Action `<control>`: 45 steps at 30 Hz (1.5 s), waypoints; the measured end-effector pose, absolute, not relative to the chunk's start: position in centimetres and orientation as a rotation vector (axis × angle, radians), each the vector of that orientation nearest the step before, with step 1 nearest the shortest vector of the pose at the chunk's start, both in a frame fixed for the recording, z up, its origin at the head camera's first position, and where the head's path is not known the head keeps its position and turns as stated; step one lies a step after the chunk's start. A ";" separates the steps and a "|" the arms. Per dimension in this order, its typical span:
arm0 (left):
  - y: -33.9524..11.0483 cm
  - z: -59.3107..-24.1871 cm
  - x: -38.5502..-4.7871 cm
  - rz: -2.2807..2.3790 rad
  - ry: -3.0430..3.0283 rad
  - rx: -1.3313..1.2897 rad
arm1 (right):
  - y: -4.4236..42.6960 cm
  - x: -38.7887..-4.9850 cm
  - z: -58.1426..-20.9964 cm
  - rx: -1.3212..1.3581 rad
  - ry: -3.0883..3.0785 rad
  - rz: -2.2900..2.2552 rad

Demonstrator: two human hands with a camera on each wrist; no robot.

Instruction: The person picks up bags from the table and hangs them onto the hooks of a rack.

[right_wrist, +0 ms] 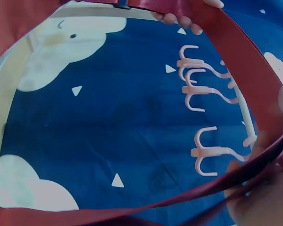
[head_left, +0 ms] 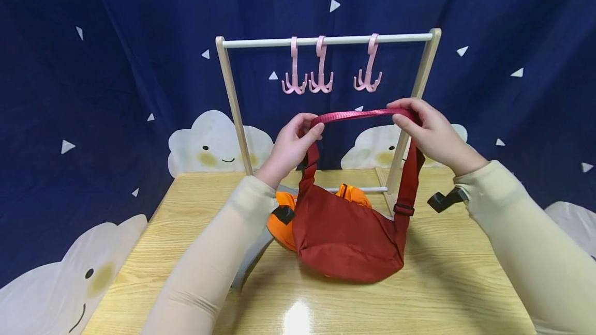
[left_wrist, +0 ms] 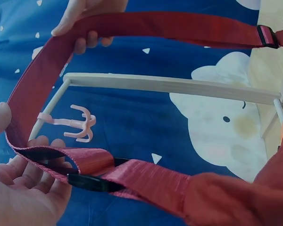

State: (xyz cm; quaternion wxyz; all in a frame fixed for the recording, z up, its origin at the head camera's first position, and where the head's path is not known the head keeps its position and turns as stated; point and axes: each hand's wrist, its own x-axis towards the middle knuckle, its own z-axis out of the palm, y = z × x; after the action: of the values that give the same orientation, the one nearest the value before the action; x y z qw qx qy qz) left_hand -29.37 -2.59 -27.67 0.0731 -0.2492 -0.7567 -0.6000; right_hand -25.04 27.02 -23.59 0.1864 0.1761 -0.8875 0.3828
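A dark red shoulder bag (head_left: 346,234) hangs just over or touches the wooden table; which one I cannot tell. Its red strap (head_left: 354,115) is stretched between both hands, above the bag. My left hand (head_left: 292,141) pinches the strap's left bend between thumb and fingers, near a black buckle (left_wrist: 94,182). At the right bend, my right hand (head_left: 433,131) grips the strap with its thumb underneath or in front. Three pink hooks, one of them the right-hand hook (head_left: 369,74), hang beyond the strap. In the right wrist view the strap (right_wrist: 245,61) loops wide, framing the hooks.
A wooden rack with a white top rail (head_left: 261,43) stands at the back of the table (head_left: 200,206). Behind the red bag lie an orange item (head_left: 281,226) and a grey item (head_left: 251,260), both partly hidden. A dark blue curtain (head_left: 153,25) hangs behind.
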 end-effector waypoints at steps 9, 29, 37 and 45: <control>-2.5 -27.0 -29.4 -1.857 -2.250 -0.718 | 27.7 -25.4 -23.1 0.473 -2.422 1.382; -0.4 -25.3 -29.7 -1.995 -2.185 -0.564 | 26.0 -26.9 -21.7 0.319 -2.181 1.564; 0.1 -25.1 -30.2 -2.006 -2.164 -0.551 | 25.3 -28.0 -21.3 0.340 -2.037 1.669; 0.7 -24.9 -30.8 -2.049 -2.150 -0.523 | 24.9 -29.0 -21.1 0.319 -1.954 1.740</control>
State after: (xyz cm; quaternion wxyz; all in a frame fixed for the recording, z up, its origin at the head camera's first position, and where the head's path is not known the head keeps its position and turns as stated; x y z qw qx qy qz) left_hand -30.81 0.71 -24.91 0.0631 -0.1731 -0.7115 -0.6781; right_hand -29.02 24.87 -21.13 0.2502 0.1171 -0.7177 0.6392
